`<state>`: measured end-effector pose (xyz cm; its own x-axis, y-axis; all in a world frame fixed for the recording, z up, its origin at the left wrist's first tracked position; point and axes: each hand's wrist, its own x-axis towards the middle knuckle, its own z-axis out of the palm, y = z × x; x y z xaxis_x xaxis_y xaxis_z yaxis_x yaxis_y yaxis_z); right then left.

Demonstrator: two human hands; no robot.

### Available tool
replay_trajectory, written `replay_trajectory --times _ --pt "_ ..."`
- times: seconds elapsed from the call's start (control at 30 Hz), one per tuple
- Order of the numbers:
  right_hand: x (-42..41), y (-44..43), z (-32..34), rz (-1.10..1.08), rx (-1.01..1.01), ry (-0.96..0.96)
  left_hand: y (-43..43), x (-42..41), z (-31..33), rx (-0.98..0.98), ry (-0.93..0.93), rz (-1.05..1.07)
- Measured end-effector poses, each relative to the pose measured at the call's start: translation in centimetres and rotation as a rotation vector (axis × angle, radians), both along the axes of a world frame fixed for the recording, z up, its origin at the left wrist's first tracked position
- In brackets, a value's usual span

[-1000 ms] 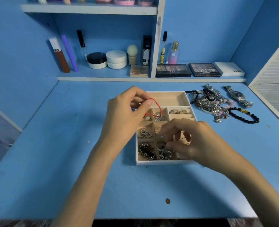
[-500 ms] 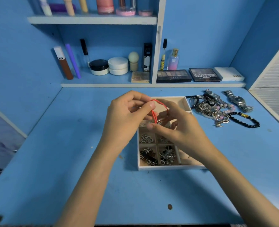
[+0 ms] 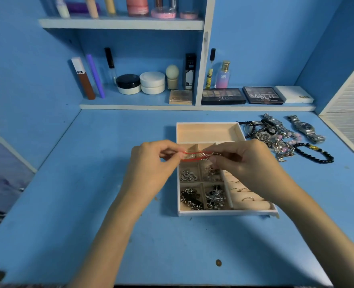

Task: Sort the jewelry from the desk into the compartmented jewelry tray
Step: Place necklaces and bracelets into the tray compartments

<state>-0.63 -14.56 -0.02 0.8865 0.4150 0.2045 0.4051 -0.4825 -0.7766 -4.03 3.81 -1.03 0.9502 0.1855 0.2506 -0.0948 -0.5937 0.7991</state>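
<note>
A thin red string bracelet point(image 3: 194, 156) is stretched sideways above the middle of the white compartmented tray point(image 3: 224, 213). My left hand point(image 3: 151, 165) pinches its left end and my right hand point(image 3: 244, 161) pinches its right end. Below it, the small tray compartments hold silver and dark jewelry; the long back compartment point(image 3: 207, 133) holds nothing. Rings sit in the right ring rolls point(image 3: 249, 199). On the desk to the right lie a tangled pile of bracelets point(image 3: 276, 140), a black bead bracelet point(image 3: 315, 155) and a silver watch point(image 3: 306, 128).
A low shelf behind the tray carries cosmetics: jars point(image 3: 140, 83), tubes, a perfume bottle point(image 3: 223, 74) and eyeshadow palettes point(image 3: 223, 96). A white slatted panel point(image 3: 351, 107) stands at the right. A small brown spot point(image 3: 218, 262) marks the blue desk near the front edge.
My right hand rose from the tray's front compartments to the red bracelet and took its other end. Both hands have now pulled it out flat between them.
</note>
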Motion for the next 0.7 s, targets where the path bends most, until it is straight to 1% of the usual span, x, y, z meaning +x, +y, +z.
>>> replay_trajectory --times 0.1,0.17,0.23,0.27,0.33,0.43,0.53,0.7 --pt "0.0 0.5 0.4 0.008 -0.052 -0.028 -0.3 -0.2 -0.3 0.196 0.055 -0.013" --pt "0.1 1.0 0.4 0.008 -0.078 -0.042 -0.4 -0.2 -0.6 0.333 0.097 -0.061" --pt "0.4 1.6 0.3 0.046 -0.161 -0.094 -0.6 -0.2 -0.7 0.435 0.135 -0.109" --pt "0.5 1.9 0.2 0.082 -0.215 -0.126 -0.7 -0.2 -0.8 0.456 0.147 -0.117" --pt "0.8 2.5 -0.2 0.171 -0.314 -0.178 -0.8 -0.1 -0.7 0.463 0.163 -0.112" --pt "1.2 3.1 -1.0 0.266 -0.402 -0.174 -0.5 -0.1 -0.5 0.429 0.175 -0.087" --pt "1.6 3.4 -1.1 0.288 -0.397 -0.178 0.1 -0.3 -0.5 0.36 0.167 -0.074" --pt "1.9 3.3 -1.4 0.215 -0.323 -0.108 0.6 -0.5 -0.6 0.291 0.138 -0.086"
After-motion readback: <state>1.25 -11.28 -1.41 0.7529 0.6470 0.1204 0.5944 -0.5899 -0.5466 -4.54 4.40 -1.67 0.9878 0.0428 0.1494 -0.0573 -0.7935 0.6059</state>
